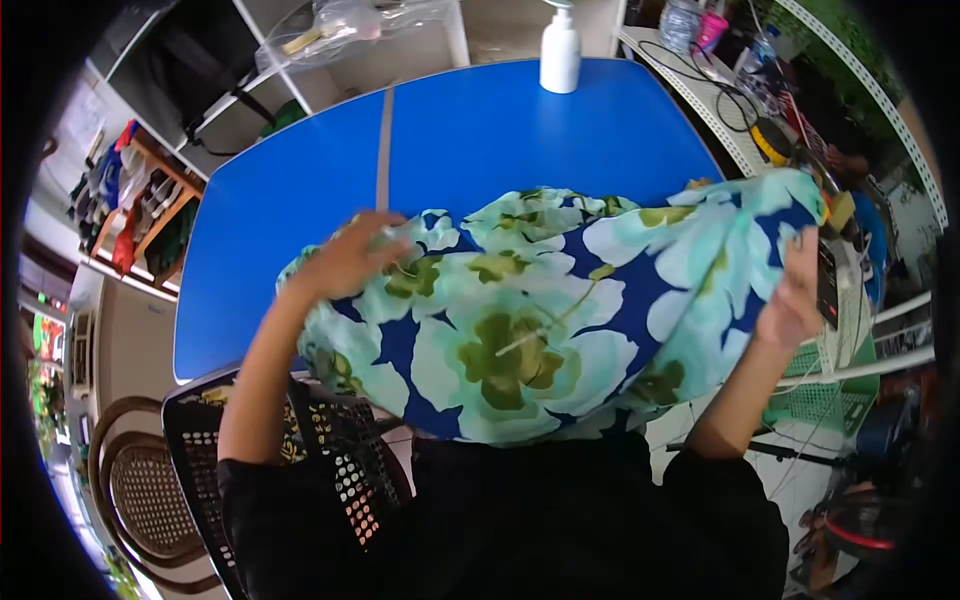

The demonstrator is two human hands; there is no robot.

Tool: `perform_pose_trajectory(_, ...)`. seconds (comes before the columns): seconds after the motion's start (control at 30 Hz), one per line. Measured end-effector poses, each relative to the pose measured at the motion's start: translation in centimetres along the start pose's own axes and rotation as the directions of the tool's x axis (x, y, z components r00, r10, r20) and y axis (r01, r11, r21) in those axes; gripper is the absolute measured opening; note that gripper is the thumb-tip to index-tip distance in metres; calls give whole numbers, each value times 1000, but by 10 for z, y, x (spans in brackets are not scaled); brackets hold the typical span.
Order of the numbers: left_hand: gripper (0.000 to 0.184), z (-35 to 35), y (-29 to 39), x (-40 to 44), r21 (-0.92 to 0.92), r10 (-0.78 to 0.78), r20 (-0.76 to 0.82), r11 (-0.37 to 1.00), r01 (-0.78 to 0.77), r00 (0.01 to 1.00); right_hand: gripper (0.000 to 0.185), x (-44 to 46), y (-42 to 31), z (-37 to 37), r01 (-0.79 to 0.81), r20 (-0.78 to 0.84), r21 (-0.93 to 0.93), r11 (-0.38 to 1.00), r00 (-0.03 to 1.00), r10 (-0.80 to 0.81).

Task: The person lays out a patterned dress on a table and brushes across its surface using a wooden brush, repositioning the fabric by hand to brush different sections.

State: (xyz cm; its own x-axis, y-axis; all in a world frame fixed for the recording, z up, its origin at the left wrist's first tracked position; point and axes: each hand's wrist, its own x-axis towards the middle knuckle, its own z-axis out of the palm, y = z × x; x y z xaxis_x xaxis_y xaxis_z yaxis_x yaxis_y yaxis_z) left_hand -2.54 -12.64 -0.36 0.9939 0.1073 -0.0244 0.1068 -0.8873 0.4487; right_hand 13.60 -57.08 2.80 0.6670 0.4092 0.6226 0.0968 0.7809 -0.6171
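A large floral cloth [590,345], navy with pale aqua flowers and olive centres, spreads in front of my body over the near edge of the blue table. My left hand [350,258] lies over the cloth's left part; its fingers reach out across the fabric and are blurred by motion. On the other side my right hand [790,305] holds the cloth's right end up, fingers closed at its edge. Some of the right fingers are hidden by the fabric. Folds bunch along the far side of the cloth.
A white pump bottle [560,52] stands at the far edge of the blue table [290,175]. Shelves with cables and small items line the right. A perforated dark chair [205,480] and a cane-backed chair [150,490] are at the lower left. A green basket [825,390] sits at right.
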Motion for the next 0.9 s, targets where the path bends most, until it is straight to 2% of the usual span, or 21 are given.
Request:
perform_pose_trajectory(0.03,52,11,38,-9,-150,-16,117,988,33,993,78,7,1,23,-27,-234,-115,993,972,-1)
perform_pose_trajectory(0.1,55,26,81,-13,-67,203,81,978,-198,976,85,12,7,8,11,-149,-215,977,988,-44)
perform_pose_trajectory(0.17,52,26,128,-20,-294,296,62,918,-266,953,99,20,19,40,-87,-93,-126,988,993,75)
perform_pose_trajectory(0.23,45,38,163,-20,-531,391,-142,745,-404,909,106,27,41,65,-192,59,0,981,980,192)
perform_pose_trajectory(0.27,44,44,171,-17,-511,381,-119,769,-386,917,105,28,51,82,-260,114,106,960,962,248)
perform_pose_trajectory(0.3,43,49,176,-11,-487,367,-99,793,-367,925,99,29,61,90,-277,242,117,954,939,243)
perform_pose_trajectory(0.33,43,48,177,-4,-459,353,-82,817,-350,932,96,30,69,101,-272,255,151,950,940,229)
perform_pose_trajectory(0.37,42,33,183,3,-352,179,157,929,-114,971,93,30,73,108,-267,267,184,946,940,213)
perform_pose_trajectory(0.4,40,33,178,6,-513,121,49,855,-79,991,91,31,68,109,-254,238,49,966,942,236)
perform_pose_trajectory(0.43,39,33,172,8,-658,47,-46,750,-66,998,87,41,63,98,-152,347,-182,971,915,208)
perform_pose_trajectory(0.47,36,27,166,8,-782,-26,-79,622,-46,997,83,37,58,91,-170,225,-299,939,944,242)
perform_pose_trajectory(0.5,33,20,157,7,-881,-102,-97,472,-38,990,79,33,55,82,-199,96,-408,891,961,259)
perform_pose_trajectory(0.57,36,-5,150,-3,-951,-144,-21,310,25,989,71,31,67,68,-109,94,-522,846,978,184)
perform_pose_trajectory(0.63,38,-14,120,-6,-923,-95,-57,384,-16,994,71,30,77,70,-59,106,-673,737,979,176)
perform_pose_trajectory(0.67,35,-23,118,-11,-935,-76,-15,355,13,997,68,29,89,67,87,181,-710,699,982,61)
perform_pose_trajectory(0.7,26,-20,110,-13,-910,-216,-88,415,9,972,62,29,89,69,114,163,-852,511,985,53)
perform_pose_trajectory(0.77,24,-40,111,-16,-829,28,-85,553,-87,996,58,28,96,61,132,143,-975,178,988,54)
perform_pose_trajectory(0.8,28,-45,117,-19,-583,94,-178,792,-181,980,56,28,104,61,174,177,-958,230,984,-9)
perform_pose_trajectory(0.83,28,-45,116,-20,-351,86,-240,921,-169,967,54,30,113,63,219,207,-936,277,976,-72)
perform_pose_trajectory(0.87,29,-45,116,-20,-96,97,-300,987,-131,949,52,30,118,65,266,233,-909,320,963,-137)
perform_pose_trajectory(0.9,30,-45,115,-20,162,124,-355,984,-69,927,48,29,117,66,182,166,-935,304,983,-77)
